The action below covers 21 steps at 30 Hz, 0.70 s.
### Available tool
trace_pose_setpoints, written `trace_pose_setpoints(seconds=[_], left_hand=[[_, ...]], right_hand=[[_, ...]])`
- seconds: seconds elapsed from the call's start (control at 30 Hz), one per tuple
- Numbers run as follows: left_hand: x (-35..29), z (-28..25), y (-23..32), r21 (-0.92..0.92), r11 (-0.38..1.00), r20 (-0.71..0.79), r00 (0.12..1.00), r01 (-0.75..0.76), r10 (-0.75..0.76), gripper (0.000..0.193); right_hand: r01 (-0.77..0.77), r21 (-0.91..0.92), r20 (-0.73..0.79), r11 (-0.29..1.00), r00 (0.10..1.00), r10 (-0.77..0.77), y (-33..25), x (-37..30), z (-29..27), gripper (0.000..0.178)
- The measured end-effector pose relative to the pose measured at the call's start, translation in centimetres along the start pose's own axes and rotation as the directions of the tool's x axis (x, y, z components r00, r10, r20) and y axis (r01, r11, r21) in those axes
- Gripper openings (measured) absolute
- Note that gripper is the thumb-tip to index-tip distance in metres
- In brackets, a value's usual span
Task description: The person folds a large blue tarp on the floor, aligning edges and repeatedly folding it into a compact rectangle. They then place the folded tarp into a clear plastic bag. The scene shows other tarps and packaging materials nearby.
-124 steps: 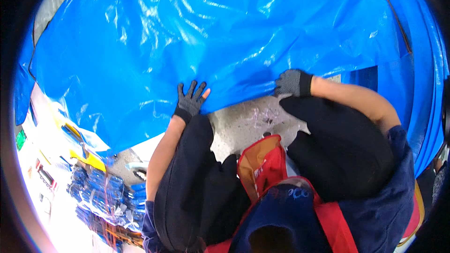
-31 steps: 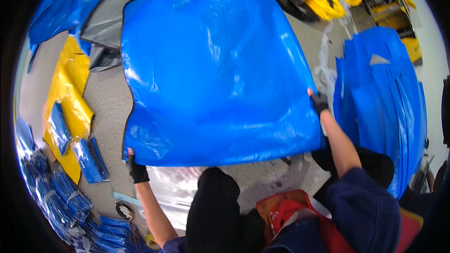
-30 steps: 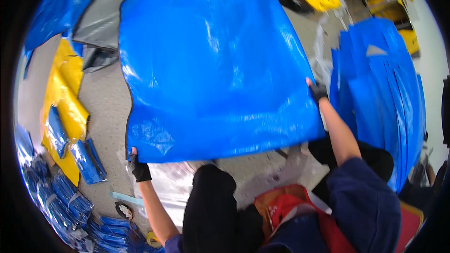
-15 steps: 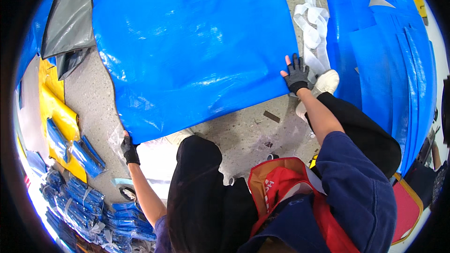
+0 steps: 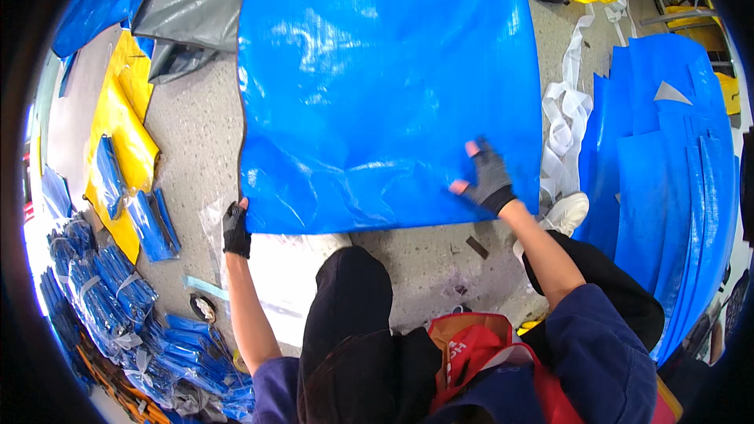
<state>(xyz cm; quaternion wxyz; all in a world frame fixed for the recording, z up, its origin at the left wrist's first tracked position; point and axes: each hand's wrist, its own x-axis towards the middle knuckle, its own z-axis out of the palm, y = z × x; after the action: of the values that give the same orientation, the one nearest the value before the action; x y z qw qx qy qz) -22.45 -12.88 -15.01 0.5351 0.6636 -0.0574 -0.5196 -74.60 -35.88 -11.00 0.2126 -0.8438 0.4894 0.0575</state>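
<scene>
A large blue plastic tarp sheet (image 5: 377,110) lies spread in front of me, with creases along its near part. At its near left corner my left hand (image 5: 236,229), in a dark fingerless glove, is closed on the edge with the thumb on top. My right hand (image 5: 488,182), gloved the same way, is over the sheet near its near right corner. Its fingers are spread, slightly smeared by motion, and hold nothing. Whether that palm presses on the sheet I cannot tell.
White webbing strap (image 5: 567,122) lies loosely along the sheet's right side, beside a stack of blue sheets (image 5: 656,165). Grey sheeting (image 5: 196,0) touches the far left. Yellow sheeting (image 5: 122,133) and bundled blue packs (image 5: 110,290) lie at left. My shoe (image 5: 569,213) stands near the strap.
My right hand has come off the sheet's right edge and moved inward over it. The near edge now runs more level. My left hand stays at the corner; the whole view has shifted.
</scene>
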Motion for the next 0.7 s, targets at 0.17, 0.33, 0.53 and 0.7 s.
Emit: trace_pose_setpoints(seconds=[0.17, 0.33, 0.53, 0.7], left_hand=[[-10.0, 14.5, 11.1, -0.128, 0.983, 0.15, 0.977, -0.13, 0.149, 0.052], [-17.2, 24.6, 14.5, -0.09, 0.912, 0.223, 0.885, -0.399, 0.409, 0.047], [-13.8, 28.2, 27.5, 0.463, -0.067, 0.227, 0.045, -0.884, 0.973, 0.137], [-15.4, 27.7, 43.3, 0.592, -0.491, 0.428, -0.266, -0.639, 0.864, 0.132]], right_hand=[[0.519, 0.217, -0.316, 0.826, 0.839, -0.444, -19.3, -3.8, -4.1, 0.12], [0.476, 0.169, -0.634, 0.863, 0.723, -0.275, -24.3, -3.5, -17.2, 0.046], [0.469, -0.115, -0.584, 0.876, 0.681, -0.442, -15.1, -9.0, -38.7, 0.035], [0.331, -0.326, -0.651, 0.886, 0.601, -0.464, -8.3, -16.9, -48.4, 0.039]])
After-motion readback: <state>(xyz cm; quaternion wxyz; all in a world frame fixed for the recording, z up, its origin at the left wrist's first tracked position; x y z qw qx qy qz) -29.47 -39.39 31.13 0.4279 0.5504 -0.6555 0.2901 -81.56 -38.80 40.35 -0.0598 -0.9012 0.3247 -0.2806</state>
